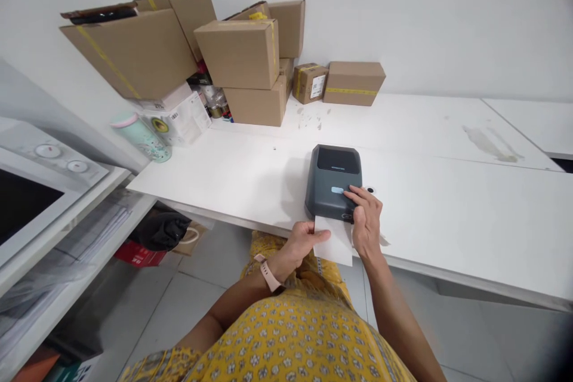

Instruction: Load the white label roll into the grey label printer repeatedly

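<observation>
A dark grey-blue label printer (336, 182) sits near the front edge of the white table, with a small lit panel on its top. A white paper label (335, 243) sticks out of its front and hangs over the table's edge. My left hand (301, 245) pinches the left side of that label between thumb and fingers. On the printer's front right corner lies my right hand (367, 221), its fingers stretched across the top close to the lit panel. Beside that hand, a strip of pale paper (384, 240) shows on the table, partly hidden.
Cardboard boxes (237, 54) with yellow tape are stacked along the wall at back left. A mint tumbler (145, 137) stands by a white carton (188, 116). To the left, a microwave (49, 173) rests on a shelf. A small round hole (370, 190) is right of the printer.
</observation>
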